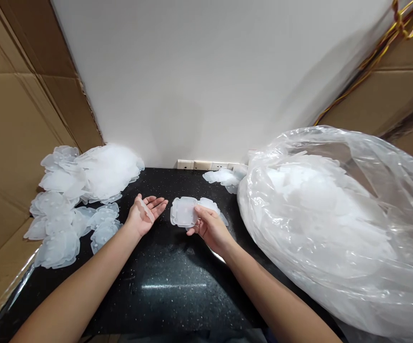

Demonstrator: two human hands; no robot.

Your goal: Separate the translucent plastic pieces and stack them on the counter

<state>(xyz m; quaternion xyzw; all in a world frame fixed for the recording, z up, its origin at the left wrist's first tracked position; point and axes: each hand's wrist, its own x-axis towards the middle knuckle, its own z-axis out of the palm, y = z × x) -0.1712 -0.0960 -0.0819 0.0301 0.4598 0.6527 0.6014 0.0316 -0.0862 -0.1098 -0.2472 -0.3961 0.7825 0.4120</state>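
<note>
My right hand (211, 228) pinches a flat, translucent white plastic piece (184, 212) with rounded, notched edges between thumb and fingers. Just behind it, a similar plastic piece (209, 206) shows partly, its lower part hidden by my hand. To the left, my left hand (145, 216) is turned palm up with its fingers extended. A thin translucent plastic piece (146, 210), seen nearly edge-on, rests against its palm by the thumb. Both hands are over the black speckled countertop (170, 305).
A heap of similar plastic pieces (102, 166) lies at the left, with smaller piles (58, 247) in front. On the right stands a large clear plastic bag (259, 228) full of them. Several loose pieces (224, 177) lie near wall sockets (202, 165). Cardboard (9, 119) borders the left.
</note>
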